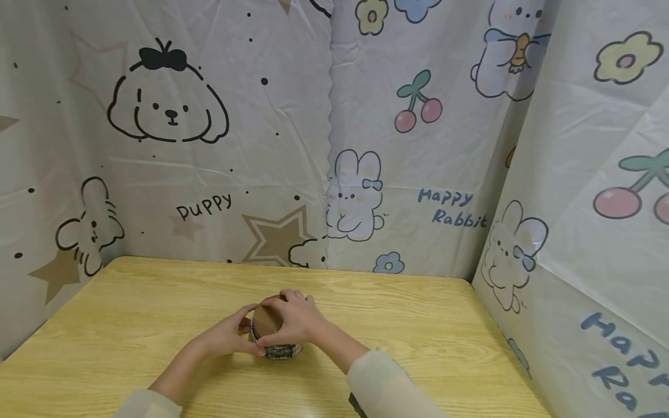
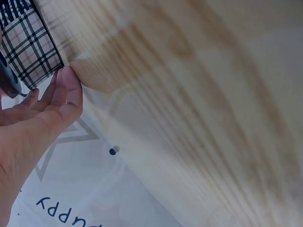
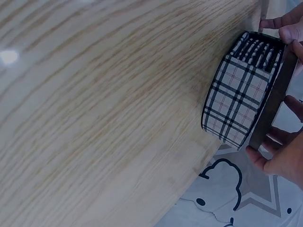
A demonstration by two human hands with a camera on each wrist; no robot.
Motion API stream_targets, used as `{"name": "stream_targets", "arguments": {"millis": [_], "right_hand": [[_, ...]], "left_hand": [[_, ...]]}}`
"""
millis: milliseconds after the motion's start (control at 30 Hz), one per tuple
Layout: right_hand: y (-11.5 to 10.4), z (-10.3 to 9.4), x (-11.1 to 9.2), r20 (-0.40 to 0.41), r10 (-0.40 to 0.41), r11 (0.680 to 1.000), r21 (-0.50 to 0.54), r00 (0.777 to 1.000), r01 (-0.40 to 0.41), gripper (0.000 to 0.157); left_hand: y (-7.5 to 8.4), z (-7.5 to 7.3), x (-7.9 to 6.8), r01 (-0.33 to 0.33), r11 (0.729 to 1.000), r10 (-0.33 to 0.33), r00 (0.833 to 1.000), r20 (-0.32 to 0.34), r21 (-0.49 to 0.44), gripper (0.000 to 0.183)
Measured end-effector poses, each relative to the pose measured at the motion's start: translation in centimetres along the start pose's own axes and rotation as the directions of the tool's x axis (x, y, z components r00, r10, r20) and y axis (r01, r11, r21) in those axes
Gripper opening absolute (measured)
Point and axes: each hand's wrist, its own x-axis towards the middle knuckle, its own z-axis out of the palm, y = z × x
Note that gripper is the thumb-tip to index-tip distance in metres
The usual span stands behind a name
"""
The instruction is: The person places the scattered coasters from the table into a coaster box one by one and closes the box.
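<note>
A low round container (image 3: 234, 99) with black-and-cream plaid sides stands on the table. Its side shows a dark, ribbed section at one end in the right wrist view. On top lies a flat brown round lid (image 1: 266, 321). My left hand (image 1: 227, 337) holds the container from the left, thumb in front and fingers behind; the left wrist view shows its fingertips near the lower edge of the plaid wall (image 2: 35, 47). My right hand (image 1: 299, 320) grips the lid's rim from above, thumb and fingers spread across it. The palm hides part of the lid.
The yellow wood-grain table (image 1: 407, 337) extends around both hands. Patterned cloth (image 1: 292, 145) hangs behind it and along both sides. A small dark object (image 1: 357, 404) shows beside the right sleeve.
</note>
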Motion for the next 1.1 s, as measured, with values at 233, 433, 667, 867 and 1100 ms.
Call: {"name": "stream_targets", "arguments": {"millis": [233, 433, 667, 867, 1100], "right_hand": [[-0.1, 0.3, 0.2, -0.001, 0.016, 1.000, 0.024, 1.000, -0.016, 0.072], [-0.2, 0.7, 0.1, -0.006, 0.022, 1.000, 0.019, 1.000, -0.022, 0.074], [-0.2, 0.9, 0.2, -0.010, 0.029, 1.000, 0.009, 1.000, -0.029, 0.075], [-0.1, 1.1, 0.0, -0.024, 0.012, 0.999, -0.034, 1.000, -0.013, 0.076], [0.8, 0.6, -0.9, -0.097, -0.009, 0.999, 0.048, 0.995, 0.014, 0.061]], "left_hand": [[0.3, 0.0, 0.0, -0.001, 1.000, 0.001, 1.000, 0.006, -0.008, 0.106], [-0.1, 0.0, 0.2, 0.004, 1.000, -0.003, 1.000, -0.017, 0.020, 0.107], [0.0, 0.0, 0.1, -0.013, 1.000, 0.013, 1.000, -0.004, 0.011, 0.106], [0.2, 0.0, 0.0, -0.035, 0.999, 0.035, 0.999, 0.016, -0.003, 0.105], [0.2, 0.0, 0.1, -0.042, 0.999, 0.042, 0.999, 0.000, 0.027, 0.104]]}}
